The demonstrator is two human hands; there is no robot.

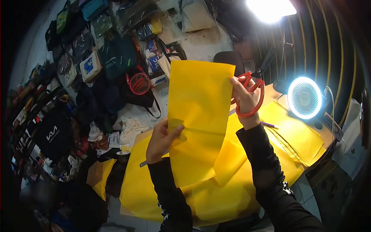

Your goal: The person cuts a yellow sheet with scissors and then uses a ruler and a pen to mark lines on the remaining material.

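A rectangular yellow sheet point(199, 96), with a faint crease across it, is raised above the table. My left hand point(161, 140) grips its left edge, thumb on the front face and fingers behind. At the sheet's upper right edge my right hand point(247, 101) pinches the sheet. Red-handled scissors point(262, 92) hang around that same hand; their blades are mostly hidden. Below both hands, a large yellow sheet point(139, 193) covers the table, with a smaller yellow piece point(230, 160) lying on it. The end of a metal ruler point(143, 164) shows beside my left wrist.
Several stacked yellow sheets point(299, 137) lie at the table's right, with a purple pen point(269, 125) beside them. A lit round fan point(304, 98) stands behind, under a bright lamp point(270, 9). Bags, including a black one point(52, 135), and clutter fill the left side.
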